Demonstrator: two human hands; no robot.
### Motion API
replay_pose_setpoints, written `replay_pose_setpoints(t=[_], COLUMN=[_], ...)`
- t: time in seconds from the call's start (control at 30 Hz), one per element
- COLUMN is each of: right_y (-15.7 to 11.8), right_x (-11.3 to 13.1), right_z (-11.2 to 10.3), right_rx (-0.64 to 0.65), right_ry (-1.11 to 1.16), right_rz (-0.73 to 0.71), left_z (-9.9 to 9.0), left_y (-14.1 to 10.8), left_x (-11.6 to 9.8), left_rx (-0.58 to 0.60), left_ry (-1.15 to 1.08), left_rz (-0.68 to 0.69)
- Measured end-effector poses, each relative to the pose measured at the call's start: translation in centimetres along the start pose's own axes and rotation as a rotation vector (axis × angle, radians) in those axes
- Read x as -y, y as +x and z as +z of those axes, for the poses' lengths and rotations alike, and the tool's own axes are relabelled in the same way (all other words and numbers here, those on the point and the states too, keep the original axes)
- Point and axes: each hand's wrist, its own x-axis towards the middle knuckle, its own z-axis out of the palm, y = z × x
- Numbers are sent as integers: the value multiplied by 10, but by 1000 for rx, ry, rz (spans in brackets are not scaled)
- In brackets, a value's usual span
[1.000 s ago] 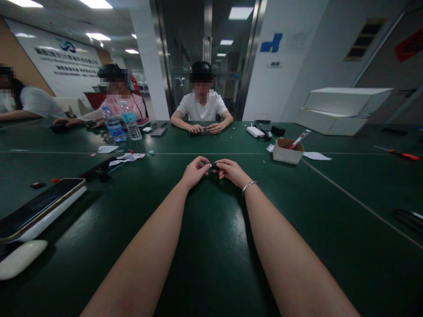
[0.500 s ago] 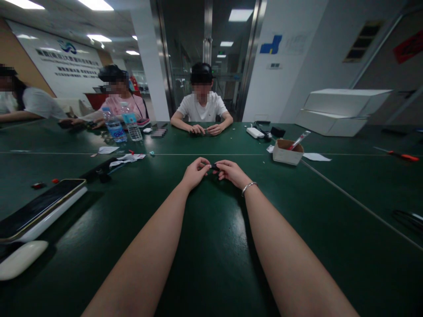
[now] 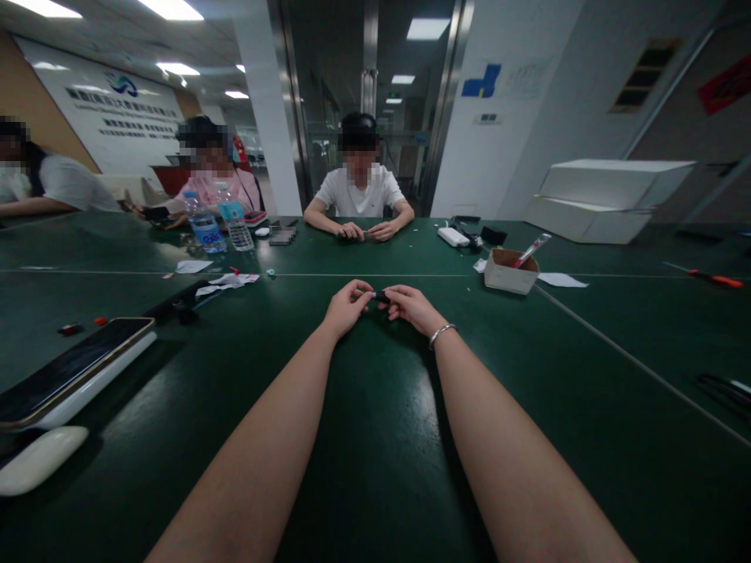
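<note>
Green tabletop (image 3: 375, 453): broad, dark and glossy, crossed by thin pale seams, a patch of light shining between the two forearms.
Left hand (image 3: 347, 306): thumb and fingers pinched narrow on the silvery end of a small black piece (image 3: 381, 296) — too small to make out in detail.
Right hand (image 3: 415, 306): fingertips closed on the black end of that same piece; a silver metal bangle (image 3: 441, 335) circles the wrist.
Small black piece: between the two hands, near the long seam (the fingers hide part of it).
Right of the hands: a small open cardboard carton (image 3: 508, 280) with pale sides, a slim clear-and-red item (image 3: 533, 250) leaning out of it.
Left of the hands: crumpled white paper scraps (image 3: 230, 285), then a gold-rimmed phone with a black screen (image 3: 76, 363) on a white slab (image 3: 126, 371).
Farther right: an orange-and-black-handled screwdriver (image 3: 724, 278) and, behind it, two stacked white boxes (image 3: 604, 186).
Across the table: a person in a white T-shirt (image 3: 357, 191), both hands together on the tabletop — steel-framed glass doors (image 3: 328, 78) behind.
</note>
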Motion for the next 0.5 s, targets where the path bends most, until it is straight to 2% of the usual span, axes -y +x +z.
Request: replay_pose_setpoints(t=[0.5], right_y=[-1], right_x=[1], right_z=[0], right_rx=[-14], right_ry=[23], right_rz=[5], left_z=[1], left_y=[-1], left_x=[-6], left_rx=[1], left_ry=[-42], left_rz=[-29])
